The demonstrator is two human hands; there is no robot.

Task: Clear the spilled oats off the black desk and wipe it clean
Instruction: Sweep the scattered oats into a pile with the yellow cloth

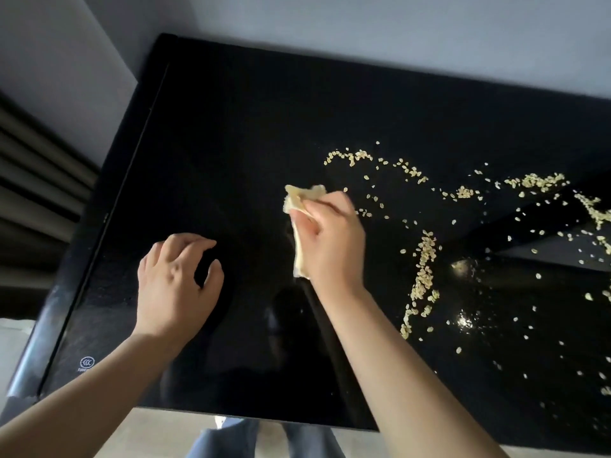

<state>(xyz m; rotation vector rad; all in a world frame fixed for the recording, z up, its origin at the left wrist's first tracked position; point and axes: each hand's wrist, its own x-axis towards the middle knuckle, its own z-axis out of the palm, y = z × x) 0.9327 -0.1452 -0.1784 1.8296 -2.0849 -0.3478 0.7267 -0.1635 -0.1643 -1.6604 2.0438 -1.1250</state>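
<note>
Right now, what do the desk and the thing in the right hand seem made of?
The desk: likely glossy black glass or lacquer; it shows reflections and bright glints. The cloth gripped by the right hand: soft pale yellow fabric, perhaps paper; it crumples and folds.

Both forearms are uncovered along their whole visible length, down to the wrists. The left hand [175, 282] and the right hand [330, 239] are likewise uncovered. Past the near edge of the desk [231, 143], two legs show in light blue denim trousers [224, 438].
</note>
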